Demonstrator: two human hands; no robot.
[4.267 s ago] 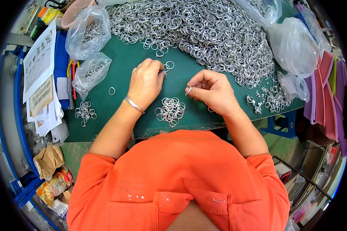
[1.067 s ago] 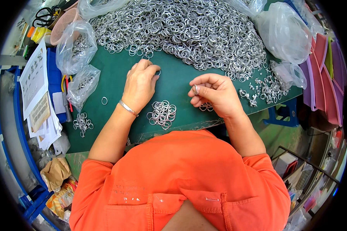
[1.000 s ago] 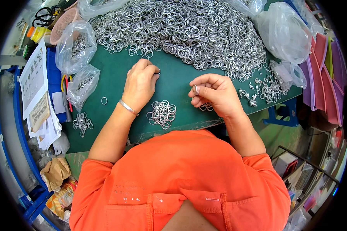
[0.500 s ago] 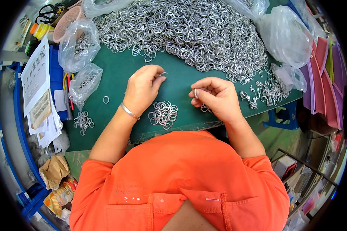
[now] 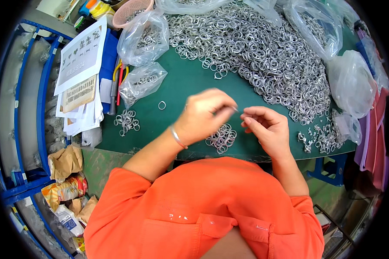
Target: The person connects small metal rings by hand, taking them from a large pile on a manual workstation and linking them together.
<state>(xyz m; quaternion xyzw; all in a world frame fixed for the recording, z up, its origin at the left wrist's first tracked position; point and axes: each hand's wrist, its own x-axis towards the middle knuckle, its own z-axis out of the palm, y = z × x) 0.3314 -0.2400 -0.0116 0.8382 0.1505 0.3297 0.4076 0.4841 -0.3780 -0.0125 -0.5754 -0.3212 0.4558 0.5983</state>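
A blurred metal piece (image 5: 235, 109) sits pinched in the fingertips of your left grip (image 5: 205, 114), above the green surface (image 5: 181, 77). Your right grip (image 5: 270, 128) curls just beside it, contents impossible to tell; a small ring pile (image 5: 221, 139) lies nearby.

Bright, fairly even light; the left hand (image 5: 204, 113) blurs, a bag (image 5: 352, 82) shines at the right edge of the tabletop (image 5: 181, 77), shelves (image 5: 42, 95) bow.

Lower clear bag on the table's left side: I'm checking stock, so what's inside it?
Inside the lower clear bag, small silvery metal pieces, some ring-shaped, show through. Creased, cloudy plastic obscures the rest, so their number can't be told.
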